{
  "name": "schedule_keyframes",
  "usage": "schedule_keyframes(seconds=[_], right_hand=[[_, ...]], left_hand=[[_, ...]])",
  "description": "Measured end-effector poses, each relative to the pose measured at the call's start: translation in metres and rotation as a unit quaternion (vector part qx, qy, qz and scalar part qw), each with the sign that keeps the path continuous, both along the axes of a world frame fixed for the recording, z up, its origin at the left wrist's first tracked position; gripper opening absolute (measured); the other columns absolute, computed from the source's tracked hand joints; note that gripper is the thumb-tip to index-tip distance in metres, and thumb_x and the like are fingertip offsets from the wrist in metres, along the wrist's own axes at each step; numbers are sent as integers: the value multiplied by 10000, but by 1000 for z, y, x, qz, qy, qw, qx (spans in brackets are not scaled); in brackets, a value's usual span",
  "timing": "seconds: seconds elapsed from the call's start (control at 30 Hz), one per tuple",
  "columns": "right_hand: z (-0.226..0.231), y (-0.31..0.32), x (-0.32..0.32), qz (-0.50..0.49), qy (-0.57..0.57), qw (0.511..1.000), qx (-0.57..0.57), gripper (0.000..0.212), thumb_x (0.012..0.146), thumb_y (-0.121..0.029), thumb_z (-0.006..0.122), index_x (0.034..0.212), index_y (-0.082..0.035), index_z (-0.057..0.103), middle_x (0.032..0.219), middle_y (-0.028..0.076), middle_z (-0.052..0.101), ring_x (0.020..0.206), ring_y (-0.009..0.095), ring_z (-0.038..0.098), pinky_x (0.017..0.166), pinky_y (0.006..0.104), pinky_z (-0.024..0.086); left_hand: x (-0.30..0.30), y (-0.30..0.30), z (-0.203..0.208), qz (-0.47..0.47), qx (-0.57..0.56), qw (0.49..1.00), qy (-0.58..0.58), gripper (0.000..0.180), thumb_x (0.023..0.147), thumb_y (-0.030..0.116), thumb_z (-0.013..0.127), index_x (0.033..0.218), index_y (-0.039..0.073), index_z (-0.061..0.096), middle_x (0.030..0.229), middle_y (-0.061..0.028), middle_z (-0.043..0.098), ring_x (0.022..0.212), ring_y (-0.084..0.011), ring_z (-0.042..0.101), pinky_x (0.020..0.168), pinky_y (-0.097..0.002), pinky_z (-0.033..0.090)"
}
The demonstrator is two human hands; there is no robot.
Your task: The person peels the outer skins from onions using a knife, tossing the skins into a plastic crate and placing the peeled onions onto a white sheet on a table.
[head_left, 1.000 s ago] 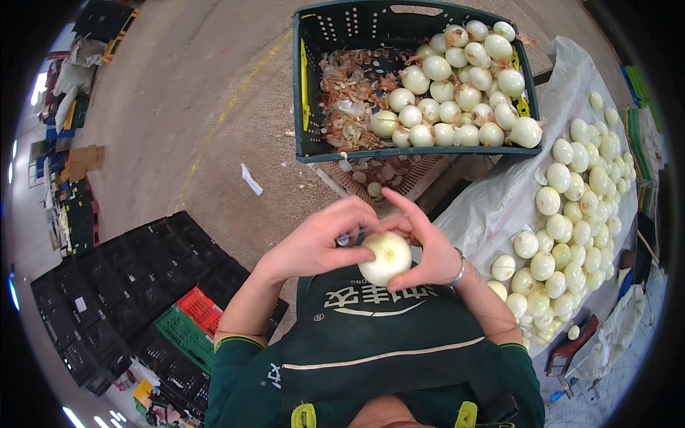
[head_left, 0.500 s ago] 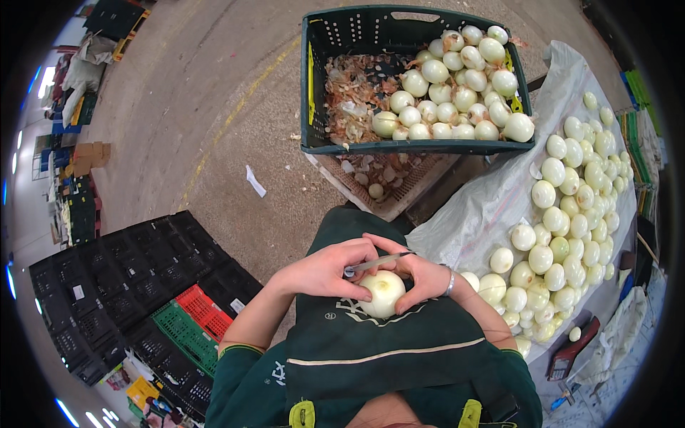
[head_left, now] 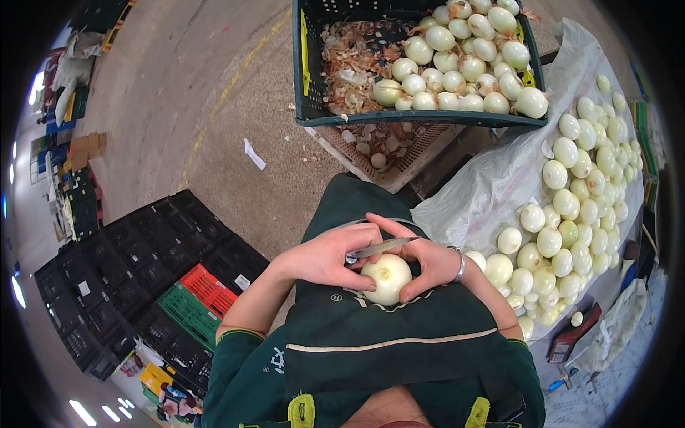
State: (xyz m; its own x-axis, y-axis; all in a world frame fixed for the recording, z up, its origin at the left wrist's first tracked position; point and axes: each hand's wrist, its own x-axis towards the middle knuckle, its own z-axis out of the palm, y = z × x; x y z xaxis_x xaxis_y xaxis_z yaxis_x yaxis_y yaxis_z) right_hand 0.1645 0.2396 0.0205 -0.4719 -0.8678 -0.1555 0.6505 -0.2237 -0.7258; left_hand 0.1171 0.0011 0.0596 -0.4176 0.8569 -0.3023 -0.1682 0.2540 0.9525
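A: Where's the round, glossy, pale-green onion [head_left: 386, 279] in hand?

B: Near the middle, over the dark green cloth apron [head_left: 392, 328], one end facing up. The left hand [head_left: 330, 258] presses its thumb on the onion's left side, its other fingers curled around the mostly hidden handle of a slim, metal-bladed knife [head_left: 385, 247]

A: And the right hand [head_left: 433, 262]?

B: Its thumb is on the near right side, with the fingers bent around the far side, so the onion is pinched from both sides, probably because something so smooth and round would roll

A: Why does the blade lie crosswise?

B: Perhaps so both hands can steady the onion with the edge close by; I can't tell whether it touches

A: What's around?

B: On the far side, a dark green plastic crate [head_left: 421, 118], brown papery skins [head_left: 349, 78] at its left, whitish onions [head_left: 471, 68] heaped right. To the right, loose pale onions [head_left: 571, 214] lie on a white plastic sheet [head_left: 464, 203], likely spread to keep them clean and within arm's reach
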Motion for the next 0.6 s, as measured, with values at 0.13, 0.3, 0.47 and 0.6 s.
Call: schedule_keyframes(seconds=[0.13, 0.3, 0.47, 0.6], right_hand=[[2, -1, 0, -9, 4, 1000, -7, 1247, 721, -24, 839, 1582, -117, -58, 1361, 174, 546, 1255, 241, 529, 1086, 367, 394], [2, -2, 1, -8, 25, 1000, -6, 1214, 744, -59, 835, 1584, -113, -39, 1356, 171, 552, 1239, 230, 534, 1080, 361, 396], [4, -1, 0, 3, 8, 1000, 1, 1221, 744, -109, 846, 1583, -104, -40, 1415, 174, 500, 1296, 243, 498, 1104, 380, 380], [8, 1, -4, -2, -4, 1000, 15, 1197, 747, -138, 844, 1586, -100, -9, 1459, 173, 451, 1326, 254, 476, 1116, 390, 375]], left_hand=[[2, -2, 2, 10, 11, 1000, 4, 359, 721, 227, 801, 900, 53, 542, 835, -32, 478, 832, -191, 465, 721, -317, 398], [4, -4, 4, 12, 4, 1000, 11, 357, 723, 198, 790, 930, 50, 540, 881, -42, 489, 838, -181, 479, 725, -304, 412], [8, -4, 8, 21, 0, 1000, -2, 342, 727, 190, 783, 921, 53, 536, 885, -41, 478, 859, -200, 472, 761, -317, 406], [3, -2, 10, 25, -18, 999, -42, 327, 729, 186, 777, 893, 54, 527, 891, -39, 489, 884, -195, 467, 778, -307, 397]])
